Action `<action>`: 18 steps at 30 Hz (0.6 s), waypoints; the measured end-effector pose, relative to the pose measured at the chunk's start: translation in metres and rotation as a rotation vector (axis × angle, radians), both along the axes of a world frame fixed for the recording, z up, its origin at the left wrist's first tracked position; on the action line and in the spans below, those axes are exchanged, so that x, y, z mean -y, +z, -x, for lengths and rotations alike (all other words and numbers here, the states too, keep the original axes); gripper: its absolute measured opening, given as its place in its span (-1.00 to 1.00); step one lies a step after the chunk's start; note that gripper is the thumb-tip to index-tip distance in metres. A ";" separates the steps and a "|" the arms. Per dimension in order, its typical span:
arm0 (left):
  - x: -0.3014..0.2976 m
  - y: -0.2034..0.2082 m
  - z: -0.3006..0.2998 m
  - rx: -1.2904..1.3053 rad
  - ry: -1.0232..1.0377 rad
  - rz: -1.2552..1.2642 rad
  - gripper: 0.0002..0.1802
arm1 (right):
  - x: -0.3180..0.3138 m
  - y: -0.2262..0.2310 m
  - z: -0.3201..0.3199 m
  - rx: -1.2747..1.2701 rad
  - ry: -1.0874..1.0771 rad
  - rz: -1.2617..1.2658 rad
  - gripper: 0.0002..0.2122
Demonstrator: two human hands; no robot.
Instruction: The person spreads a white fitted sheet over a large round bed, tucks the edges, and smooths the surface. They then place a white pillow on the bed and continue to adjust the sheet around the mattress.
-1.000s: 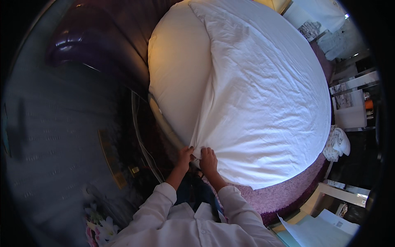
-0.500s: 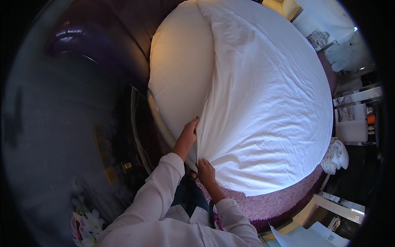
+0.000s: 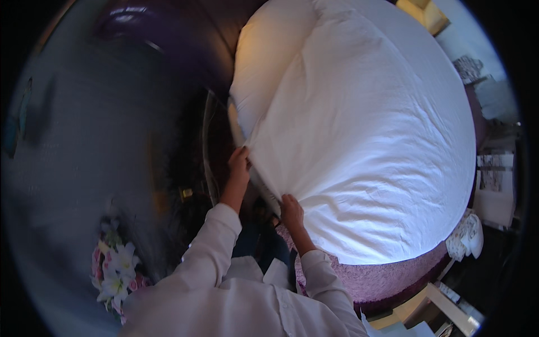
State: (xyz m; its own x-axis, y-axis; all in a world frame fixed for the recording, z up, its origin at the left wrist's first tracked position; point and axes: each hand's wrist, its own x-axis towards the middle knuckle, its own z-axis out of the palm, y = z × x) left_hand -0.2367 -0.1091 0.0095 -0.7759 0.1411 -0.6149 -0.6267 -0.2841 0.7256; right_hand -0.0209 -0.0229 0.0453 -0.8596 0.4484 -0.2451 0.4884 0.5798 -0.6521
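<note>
A large white sheet (image 3: pixel 359 129) spreads over a round mattress (image 3: pixel 264 67), its top surface rumpled. Folds fan out from where I grip its near-left edge. My left hand (image 3: pixel 240 162) is closed on that edge beside the mattress's left rim. Closer to my body, my right hand (image 3: pixel 292 211) is closed on the same edge, pulling creases across the cloth. Between the two hands the sheet's edge runs taut. The fingertips are partly hidden by the cloth and by the backs of my hands.
A dark purple leather headboard (image 3: pixel 174 39) curves at the far left. Pink-purple carpet (image 3: pixel 387 283) runs round the bed's near side. White flowers (image 3: pixel 117 275) stand at the lower left. A bundle of white bedding (image 3: pixel 466 236) lies to the right, near a yellow chair-like piece (image 3: pixel 429 17) farther back.
Both hands still grip the sheet. My left hand has drawn its edge leftward to the mattress's rim, covering more of the mattress. The whole view has shifted.
</note>
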 end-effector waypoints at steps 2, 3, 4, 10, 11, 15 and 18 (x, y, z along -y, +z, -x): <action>-0.004 0.001 -0.003 -0.006 -0.026 -0.025 -0.81 | 0.003 -0.009 -0.006 -0.138 -0.033 -0.015 -0.89; -0.020 0.012 -0.011 0.003 -0.022 -0.015 -0.91 | -0.002 -0.015 -0.011 -0.126 -0.045 -0.015 -0.87; -0.034 0.026 -0.019 0.016 -0.035 -0.040 -0.92 | -0.007 -0.016 -0.016 -0.123 -0.060 0.000 -0.86; -0.055 0.044 -0.044 -0.019 -0.009 -0.036 -0.82 | -0.013 -0.010 -0.024 -0.125 -0.063 0.064 -0.86; -0.056 0.042 -0.047 -0.031 0.014 -0.071 -0.81 | -0.012 -0.014 -0.026 -0.129 -0.038 0.071 -0.85; -0.068 0.050 -0.055 -0.022 0.022 -0.090 -0.79 | -0.016 -0.015 -0.032 -0.132 -0.013 0.031 -0.85; -0.068 0.050 -0.054 0.013 0.049 -0.087 -0.78 | -0.018 -0.012 -0.033 -0.168 -0.003 0.049 -0.86</action>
